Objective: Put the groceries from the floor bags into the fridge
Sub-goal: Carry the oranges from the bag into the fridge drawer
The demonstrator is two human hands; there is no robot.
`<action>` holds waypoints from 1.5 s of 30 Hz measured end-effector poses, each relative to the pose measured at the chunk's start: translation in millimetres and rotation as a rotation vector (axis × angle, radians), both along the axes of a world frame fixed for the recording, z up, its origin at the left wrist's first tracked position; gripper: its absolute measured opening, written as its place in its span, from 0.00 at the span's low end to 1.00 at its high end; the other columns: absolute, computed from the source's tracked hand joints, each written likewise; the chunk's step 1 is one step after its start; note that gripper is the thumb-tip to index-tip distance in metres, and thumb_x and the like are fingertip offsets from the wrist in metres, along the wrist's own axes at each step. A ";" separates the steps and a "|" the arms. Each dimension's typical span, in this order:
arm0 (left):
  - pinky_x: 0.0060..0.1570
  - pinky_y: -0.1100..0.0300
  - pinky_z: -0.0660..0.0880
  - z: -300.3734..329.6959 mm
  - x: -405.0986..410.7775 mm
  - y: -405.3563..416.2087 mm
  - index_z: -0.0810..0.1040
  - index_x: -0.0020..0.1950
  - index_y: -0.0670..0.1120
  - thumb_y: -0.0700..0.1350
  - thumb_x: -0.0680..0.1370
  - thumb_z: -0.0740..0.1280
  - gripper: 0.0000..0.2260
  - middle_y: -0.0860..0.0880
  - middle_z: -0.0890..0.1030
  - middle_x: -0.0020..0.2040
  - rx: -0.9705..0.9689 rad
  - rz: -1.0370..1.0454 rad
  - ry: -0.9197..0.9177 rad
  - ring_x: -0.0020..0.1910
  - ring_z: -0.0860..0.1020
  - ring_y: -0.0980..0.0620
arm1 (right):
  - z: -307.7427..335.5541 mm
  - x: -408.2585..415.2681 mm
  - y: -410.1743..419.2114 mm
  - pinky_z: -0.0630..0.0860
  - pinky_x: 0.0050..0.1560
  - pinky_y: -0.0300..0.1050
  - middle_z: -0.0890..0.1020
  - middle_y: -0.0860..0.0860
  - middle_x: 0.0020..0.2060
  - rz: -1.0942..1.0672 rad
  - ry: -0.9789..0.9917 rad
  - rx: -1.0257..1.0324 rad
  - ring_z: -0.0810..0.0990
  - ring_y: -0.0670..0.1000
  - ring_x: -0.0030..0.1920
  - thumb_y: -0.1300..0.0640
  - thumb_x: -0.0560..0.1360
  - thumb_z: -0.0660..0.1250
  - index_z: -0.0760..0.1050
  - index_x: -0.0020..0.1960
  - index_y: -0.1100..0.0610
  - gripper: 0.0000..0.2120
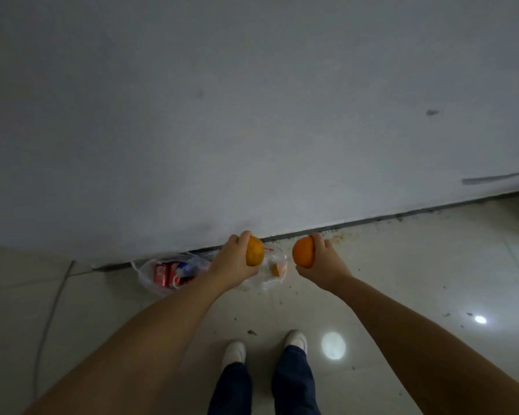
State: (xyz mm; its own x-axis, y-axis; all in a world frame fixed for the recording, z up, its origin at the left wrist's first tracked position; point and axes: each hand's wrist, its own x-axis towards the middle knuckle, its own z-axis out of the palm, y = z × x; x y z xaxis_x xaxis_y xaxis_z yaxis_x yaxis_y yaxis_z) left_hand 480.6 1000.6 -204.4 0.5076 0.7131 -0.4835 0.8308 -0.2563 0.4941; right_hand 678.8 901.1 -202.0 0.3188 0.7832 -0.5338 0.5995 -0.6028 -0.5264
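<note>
The left hand [232, 260] grips a mottled orange [254, 251]; the right hand [322, 259] grips a brighter orange [302, 252]. Below them, two plastic bags [168, 272] lie on the tiled floor [402, 265] against a grey wall [252, 115], holding red packets [166, 274].

Head cam, looking steeply down at floor [402, 265].

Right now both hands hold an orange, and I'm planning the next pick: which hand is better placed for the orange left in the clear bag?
Probably the left hand: it is directly beside the clear bag and its remaining orange. The right hand is farther off.
</note>
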 end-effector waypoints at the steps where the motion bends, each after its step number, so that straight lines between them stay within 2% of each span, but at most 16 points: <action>1: 0.55 0.48 0.74 10.4 1.6 -1.6 0.59 0.70 0.51 0.53 0.71 0.71 0.33 0.43 0.68 0.64 0.015 -0.028 -0.007 0.59 0.73 0.42 | 11.7 0.3 -7.5 0.74 0.56 0.51 0.64 0.57 0.68 -0.024 -0.012 0.008 0.73 0.60 0.62 0.50 0.71 0.72 0.53 0.74 0.53 0.39; 5: 0.53 0.52 0.73 46.9 13.4 -13.4 0.59 0.70 0.52 0.53 0.71 0.71 0.32 0.44 0.68 0.63 0.043 -0.171 -0.041 0.58 0.73 0.44 | 52.3 -3.2 -50.1 0.74 0.57 0.51 0.65 0.56 0.67 -0.180 -0.051 0.052 0.73 0.59 0.62 0.50 0.70 0.73 0.54 0.73 0.52 0.38; 9: 0.54 0.54 0.72 82.8 35.4 -41.4 0.59 0.70 0.52 0.55 0.71 0.71 0.33 0.45 0.68 0.64 0.094 -0.437 -0.058 0.59 0.73 0.45 | 89.0 -15.8 -115.1 0.74 0.57 0.52 0.64 0.56 0.68 -0.378 -0.104 0.106 0.73 0.60 0.62 0.49 0.70 0.73 0.54 0.73 0.52 0.39; 16: 0.56 0.52 0.75 146.5 96.5 -154.6 0.59 0.71 0.50 0.53 0.71 0.71 0.33 0.44 0.69 0.64 0.158 -0.874 -0.163 0.57 0.75 0.44 | 143.2 -51.8 -287.2 0.75 0.58 0.51 0.65 0.54 0.67 -0.781 -0.225 0.115 0.74 0.58 0.61 0.47 0.70 0.72 0.52 0.74 0.50 0.41; 20: 0.59 0.51 0.74 171.8 117.2 -254.5 0.59 0.72 0.50 0.52 0.71 0.72 0.34 0.44 0.68 0.66 0.153 -1.067 -0.248 0.59 0.74 0.44 | 167.0 -86.9 -406.7 0.76 0.54 0.49 0.65 0.55 0.67 -1.036 -0.283 0.089 0.74 0.59 0.60 0.48 0.70 0.72 0.53 0.74 0.50 0.40; 26: 0.59 0.51 0.74 190.4 114.1 -444.6 0.59 0.72 0.50 0.52 0.71 0.72 0.34 0.44 0.68 0.66 0.150 -1.343 -0.321 0.60 0.74 0.43 | 191.2 -168.8 -593.7 0.72 0.58 0.48 0.67 0.56 0.66 -1.336 -0.365 0.087 0.74 0.57 0.61 0.49 0.69 0.73 0.57 0.73 0.53 0.39; 32: 0.55 0.52 0.75 203.6 64.7 -673.5 0.61 0.71 0.49 0.51 0.70 0.72 0.33 0.43 0.70 0.63 0.042 -1.506 -0.418 0.57 0.75 0.42 | 211.2 -273.8 -783.1 0.71 0.58 0.47 0.66 0.55 0.67 -1.526 -0.441 -0.015 0.73 0.57 0.62 0.48 0.70 0.72 0.54 0.74 0.54 0.39; 36: 0.49 0.57 0.72 213.0 25.9 -797.9 0.61 0.70 0.49 0.51 0.71 0.72 0.32 0.44 0.68 0.64 -0.058 -1.641 -0.460 0.57 0.74 0.43 | 224.0 -322.9 -889.2 0.72 0.56 0.47 0.67 0.57 0.67 -1.650 -0.469 -0.077 0.73 0.57 0.61 0.48 0.70 0.72 0.55 0.74 0.54 0.39; 38: 0.50 0.56 0.72 218.2 20.2 -845.7 0.61 0.70 0.49 0.51 0.71 0.72 0.31 0.44 0.69 0.62 -0.081 -1.697 -0.469 0.56 0.74 0.45 | 230.5 -335.0 -930.3 0.73 0.58 0.49 0.66 0.57 0.68 -1.720 -0.485 -0.072 0.73 0.58 0.62 0.48 0.70 0.72 0.54 0.75 0.54 0.40; 41: 0.56 0.52 0.74 229.0 30.6 -903.6 0.62 0.69 0.48 0.51 0.70 0.73 0.32 0.42 0.70 0.62 -0.087 -1.723 -0.482 0.57 0.74 0.44 | 240.1 -336.2 -984.2 0.73 0.60 0.52 0.66 0.58 0.67 -1.767 -0.532 -0.071 0.73 0.59 0.62 0.48 0.70 0.72 0.53 0.75 0.54 0.41; 45: 0.53 0.51 0.76 248.7 69.4 -967.8 0.63 0.68 0.49 0.52 0.70 0.73 0.30 0.44 0.70 0.61 -0.046 -1.751 -0.576 0.54 0.75 0.44 | 261.2 -303.7 -1056.0 0.73 0.59 0.53 0.67 0.60 0.65 -1.760 -0.609 -0.060 0.74 0.61 0.60 0.49 0.70 0.73 0.55 0.74 0.54 0.40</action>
State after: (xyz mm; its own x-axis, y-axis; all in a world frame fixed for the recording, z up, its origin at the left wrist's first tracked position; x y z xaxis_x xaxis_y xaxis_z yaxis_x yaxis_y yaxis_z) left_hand 550.0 32.8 44.3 0.6536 -0.7568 -0.0038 -0.5942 -0.5162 0.6168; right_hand 375.2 -154.9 59.2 0.7738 -0.6306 -0.0597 -0.5810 -0.6690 -0.4635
